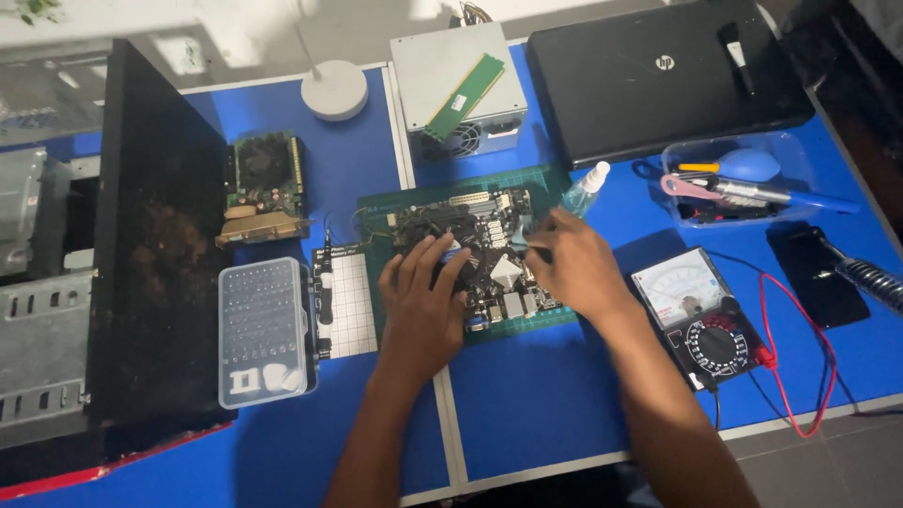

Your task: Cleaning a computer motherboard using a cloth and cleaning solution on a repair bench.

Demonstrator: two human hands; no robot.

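Motherboard (475, 246) lies flat on green mat (376, 212) at mid table (527, 395), long axis running left-right w/ slight tilt, right end dipping toward near edge; port side faces near edge, slots along far side.

L hand (423, 301) rests palm-down on board's near-left part, fingers spread apart & pointing toward far edge, pressing it flat, not clamped round anything. R hand (574, 268) over board's right part, fingers pinched together on a small thin tool (538, 250) whose tip points left into board centre; can't tell what kind of tool, mostly hidden by fingers.

Just past R hand, near mat's far-right corner, small spray bottle (585, 188), tilted, cap toward far-right. Left of mat: white grid pad (350, 301), then clear bit case (265, 329) standing lengthwise near-far. Beyond those, graphics card (265, 188) toward far-left. Black PC case (141, 254) takes up table's left edge. Far edge: white round base (335, 90), grey PSU (442, 71) w/ green RAM stick (466, 96) lying diagonal on top, closed black laptop (658, 80) at far-right corner. Right side: clear tray (800, 155) of tools, analog multimeter (701, 320) w/ red lead (800, 376) looping toward near-right, black phone (816, 275) by right edge
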